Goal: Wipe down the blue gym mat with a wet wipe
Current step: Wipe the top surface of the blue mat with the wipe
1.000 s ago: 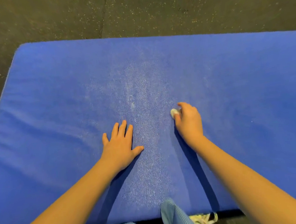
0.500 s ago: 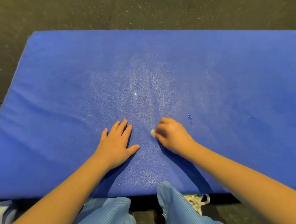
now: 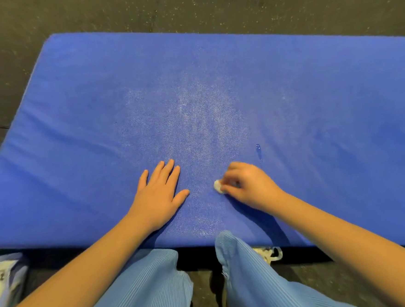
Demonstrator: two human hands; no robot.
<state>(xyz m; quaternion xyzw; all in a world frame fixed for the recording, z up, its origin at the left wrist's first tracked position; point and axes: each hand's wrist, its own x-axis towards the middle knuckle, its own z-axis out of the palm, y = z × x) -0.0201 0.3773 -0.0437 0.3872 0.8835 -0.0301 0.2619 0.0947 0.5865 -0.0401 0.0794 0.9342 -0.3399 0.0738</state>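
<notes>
Blue padded foam gym mat (image 3: 312, 97) on dark speckled rubber floor (image 3: 186, 8).
- My left hand (image 3: 157, 197): flat, fingers straight, palm pressing mat near its front edge.
- My right hand (image 3: 249, 186): fingers curled, pinching small balled white wet wipe (image 3: 218, 184) onto mat, near front edge, right of mat's middle.
- Pale damp sheen (image 3: 194, 120): mid-mat.
- Clear droplet (image 3: 258, 147): on mat, right of centre.

Risks, my judgement:
- Wipe so wadded that strokes cover little, so mat's far corners get missed.
- Wipe dries or shreds on textured cover.
- Bracing palm re-soils wiped zone.
- Leaning shifts mat.
</notes>
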